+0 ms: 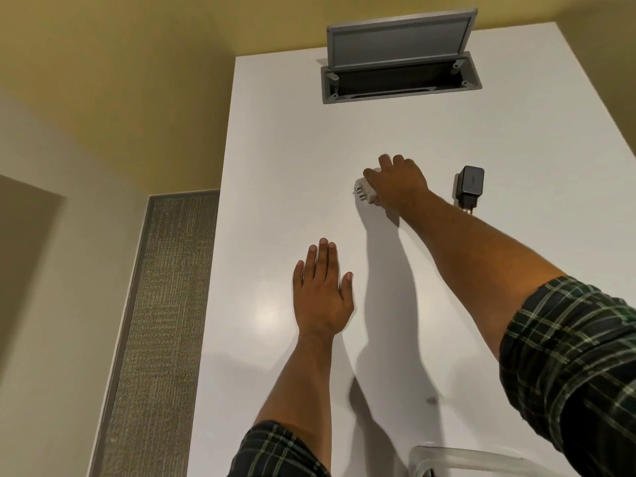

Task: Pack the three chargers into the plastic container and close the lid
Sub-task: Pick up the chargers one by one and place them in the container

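Chargers: white charger (365,191) sits mid tabletop (275,132), prongs pointing left, and my right hand (399,182) is draped over it from above, fingers curled round its far side, thumb on the near side, closing on it but not lifted as far as I can tell. Black charger (469,188) stands just right of that hand, apart from it, untouched. Third charger not in view. My left hand (321,294) lies flat and open on the tabletop, palm down, holding nothing, probably bracing me for the long reach. Plastic container (447,459) only shows as a clear rim at the bottom edge, near me, well apart from both chargers; lid not visible. Open cable hatch (401,63) at the far end, irrelevant. Judgement: early stage, first pick under way.
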A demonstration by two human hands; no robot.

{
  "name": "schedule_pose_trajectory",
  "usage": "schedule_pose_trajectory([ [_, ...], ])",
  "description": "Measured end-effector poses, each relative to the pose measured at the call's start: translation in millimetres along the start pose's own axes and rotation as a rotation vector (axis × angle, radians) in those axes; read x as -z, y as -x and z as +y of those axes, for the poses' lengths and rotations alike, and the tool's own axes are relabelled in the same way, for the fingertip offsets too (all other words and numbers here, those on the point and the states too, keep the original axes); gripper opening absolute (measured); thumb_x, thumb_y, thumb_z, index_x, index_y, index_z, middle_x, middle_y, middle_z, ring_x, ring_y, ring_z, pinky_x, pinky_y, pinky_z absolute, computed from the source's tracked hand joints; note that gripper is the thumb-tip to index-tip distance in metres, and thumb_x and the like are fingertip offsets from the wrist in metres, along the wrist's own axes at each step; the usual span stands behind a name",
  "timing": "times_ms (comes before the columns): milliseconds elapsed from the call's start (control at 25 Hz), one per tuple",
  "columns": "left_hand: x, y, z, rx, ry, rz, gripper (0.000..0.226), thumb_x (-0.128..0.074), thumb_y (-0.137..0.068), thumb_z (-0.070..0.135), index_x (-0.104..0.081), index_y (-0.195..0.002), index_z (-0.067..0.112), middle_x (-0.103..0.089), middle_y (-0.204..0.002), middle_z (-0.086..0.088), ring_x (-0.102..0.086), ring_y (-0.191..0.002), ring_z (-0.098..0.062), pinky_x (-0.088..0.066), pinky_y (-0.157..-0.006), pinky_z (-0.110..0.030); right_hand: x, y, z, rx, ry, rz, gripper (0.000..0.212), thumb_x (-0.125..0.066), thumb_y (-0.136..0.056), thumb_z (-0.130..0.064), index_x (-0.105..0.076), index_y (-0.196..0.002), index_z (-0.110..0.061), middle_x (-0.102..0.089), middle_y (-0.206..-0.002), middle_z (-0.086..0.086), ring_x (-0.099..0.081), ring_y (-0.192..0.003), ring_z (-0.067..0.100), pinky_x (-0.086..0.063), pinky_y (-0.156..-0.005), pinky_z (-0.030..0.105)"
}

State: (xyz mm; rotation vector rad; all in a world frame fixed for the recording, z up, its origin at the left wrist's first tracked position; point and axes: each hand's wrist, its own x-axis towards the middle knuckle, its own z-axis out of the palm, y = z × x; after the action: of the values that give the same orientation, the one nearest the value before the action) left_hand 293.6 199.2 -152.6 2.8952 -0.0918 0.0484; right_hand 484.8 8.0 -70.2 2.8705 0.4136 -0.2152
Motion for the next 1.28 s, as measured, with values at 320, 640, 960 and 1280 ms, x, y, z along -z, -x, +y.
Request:
schedule_pose_trajectory([
  [320,24,20,4,-0.064,-0.042,-0.205,0.062,-0.027,-0.107,0.040,-0.017,-0.161,0.011,-0.010,-0.170,-0.005,-0.012,-0.158,-0.022,-0.011,-0.128,-0.039,-20,105,-10,0.089,0.012,0.077,0.049,-0.070,-0.084,-0.043,-0.057,-0.115,-0.008,-0.064,-0.109,0.007,-0.056,-0.102,0.029,-0.041,-0.084,0.038],
  [640,63,93,13,-0.103,-0.047,-0.260,0.065,-0.019,-0.107,0.049,-0.008,-0.163,0.017,0.000,-0.171,0.003,0.001,-0.158,-0.014,0.000,-0.129,-0.032,4,224,-19,0.017,-0.211,0.149,0.053,-0.072,-0.078,-0.047,-0.061,-0.114,-0.010,-0.065,-0.105,0.007,-0.060,-0.094,0.031,-0.043,-0.080,0.039],
  [960,83,193,3,-0.061,-0.068,-0.286,0.065,-0.017,-0.107,0.049,-0.001,-0.163,0.019,0.006,-0.170,0.005,0.006,-0.158,-0.012,0.002,-0.129,-0.031,32,323,-25,-0.019,-0.380,0.360,0.046,-0.075,-0.067,-0.049,-0.058,-0.088,-0.012,-0.059,-0.078,0.003,-0.056,-0.062,0.029,-0.031,-0.055,0.028],
  [1280,82,277,9,-0.042,-0.042,-0.336,0.064,-0.014,-0.107,0.047,0.003,-0.162,0.019,0.010,-0.170,0.006,0.008,-0.158,-0.012,0.003,-0.128,-0.031,30,413,-34,-0.072,-0.434,0.433,0.050,-0.072,-0.064,-0.058,-0.055,-0.084,-0.016,-0.059,-0.071,-0.003,-0.055,-0.054,0.025,-0.030,-0.049,0.024],
])
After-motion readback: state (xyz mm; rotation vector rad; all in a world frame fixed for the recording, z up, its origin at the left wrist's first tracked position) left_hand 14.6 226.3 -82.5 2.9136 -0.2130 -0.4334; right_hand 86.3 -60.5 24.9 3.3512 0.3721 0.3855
